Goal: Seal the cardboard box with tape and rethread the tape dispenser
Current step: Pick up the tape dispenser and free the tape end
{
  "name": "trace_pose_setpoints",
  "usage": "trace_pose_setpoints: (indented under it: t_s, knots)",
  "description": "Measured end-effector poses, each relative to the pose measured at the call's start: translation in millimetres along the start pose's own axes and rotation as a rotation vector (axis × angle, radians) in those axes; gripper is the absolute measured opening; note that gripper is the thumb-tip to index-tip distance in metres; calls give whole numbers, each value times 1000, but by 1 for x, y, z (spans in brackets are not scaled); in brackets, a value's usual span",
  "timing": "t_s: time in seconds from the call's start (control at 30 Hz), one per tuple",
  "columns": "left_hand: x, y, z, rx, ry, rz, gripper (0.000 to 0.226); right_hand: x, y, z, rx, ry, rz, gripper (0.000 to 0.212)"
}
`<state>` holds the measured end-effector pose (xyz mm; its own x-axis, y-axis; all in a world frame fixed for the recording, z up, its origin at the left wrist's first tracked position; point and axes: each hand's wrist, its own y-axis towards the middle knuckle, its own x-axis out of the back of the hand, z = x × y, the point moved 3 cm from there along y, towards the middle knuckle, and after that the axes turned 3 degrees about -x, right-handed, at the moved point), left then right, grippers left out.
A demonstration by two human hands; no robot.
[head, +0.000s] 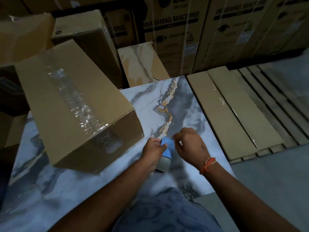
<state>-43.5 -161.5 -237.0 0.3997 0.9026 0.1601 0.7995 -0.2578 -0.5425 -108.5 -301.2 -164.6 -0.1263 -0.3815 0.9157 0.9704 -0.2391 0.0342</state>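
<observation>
A long cardboard box [55, 104] lies on the marble-patterned table [184, 104] at the left, with wrinkled clear tape along its top seam and over its near end. Just right of the box's near corner, my left hand [154, 149] grips the blue tape dispenser [168, 149], whose tape roll sits below the hand. My right hand [189, 142] is at the dispenser's top right, thumb and forefinger pinched together at the front of the blue part. What they pinch is too small to tell. An orange thread band circles my right wrist.
Flat cardboard packs [234, 111] lie in a row beside the table on the right. Tall washing-machine cartons [175, 30] stand at the back. More taped boxes [87, 39] are stacked at the back left, and a marble-patterned slab [142, 64] leans behind the table.
</observation>
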Motion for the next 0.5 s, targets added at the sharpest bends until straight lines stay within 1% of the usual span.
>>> trace_pose_setpoints:
  t_s: [0.07,0.1,0.13,0.2,0.23,0.27,0.33,0.4,0.5]
  knots:
    - [4,2,-1,19,-100,65,23,-8,-3,9,-17,-69,15,22]
    - [8,2,-2,1,-77,108,27,-11,-4,13,-27,-91,17,23]
    - [15,4,-3,-57,11,133,32,-13,-5,15,-30,-116,11,24]
    - [28,7,-10,-314,283,131,42,-16,-8,20,-28,-158,3,23]
    - [34,8,-16,-454,364,132,43,-17,-9,22,-28,-173,-4,22]
    - [37,9,-21,-575,397,150,43,-18,-10,24,-27,-183,-21,21]
    - [40,11,-28,-734,408,205,40,-18,-13,28,-24,-196,-50,22]
    - [41,14,-32,-801,401,230,32,-19,-15,29,-22,-225,-54,23]
    - [42,19,-30,-782,395,238,18,-19,-16,31,-11,-253,-68,27]
